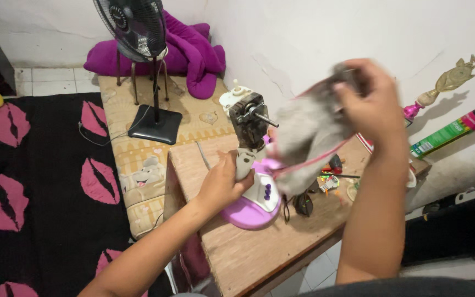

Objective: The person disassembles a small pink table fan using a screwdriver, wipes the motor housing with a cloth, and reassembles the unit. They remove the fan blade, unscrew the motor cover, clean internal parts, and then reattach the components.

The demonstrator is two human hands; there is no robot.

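Note:
A small desk fan with its blades and grille off stands on a wooden table (259, 258); it has a purple and white base (251, 212) and a bare grey motor (249, 118) with its shaft sticking out. My left hand (224, 184) grips the fan's neck just above the base. My right hand (366, 96) is raised to the right of the motor and holds a grey cloth with pink trim (306, 140), blurred by motion. The cloth hangs down beside the motor.
Small tools and parts (328, 181) lie on the table behind the fan base. A black pedestal fan (138, 33) stands on a patterned mat, with purple bedding (193, 52) behind. A green spray can (449, 132) and a gold trophy (449, 82) lean on the wall at right.

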